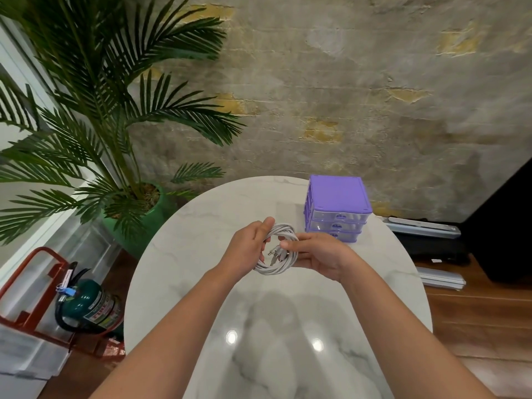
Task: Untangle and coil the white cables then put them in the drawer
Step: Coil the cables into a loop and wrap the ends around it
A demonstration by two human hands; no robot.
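Note:
A bundle of white cables (275, 267) is wound into a round coil, held just above the middle of the marble table (178, 272). My left hand (249, 249) grips the coil's left side. My right hand (315, 256) holds its right side, thumb and fingers pinching near the metal plugs that point into the ring's centre. A small purple drawer unit (336, 208) with three clear-fronted drawers, all closed, stands just behind my right hand.
The round table ends close to the stone wall behind. A potted palm (115, 125) in a green pot stands at the left, a fire extinguisher (86, 306) in a red stand on the floor below it. Dark cases (431, 240) lie on the floor at the right.

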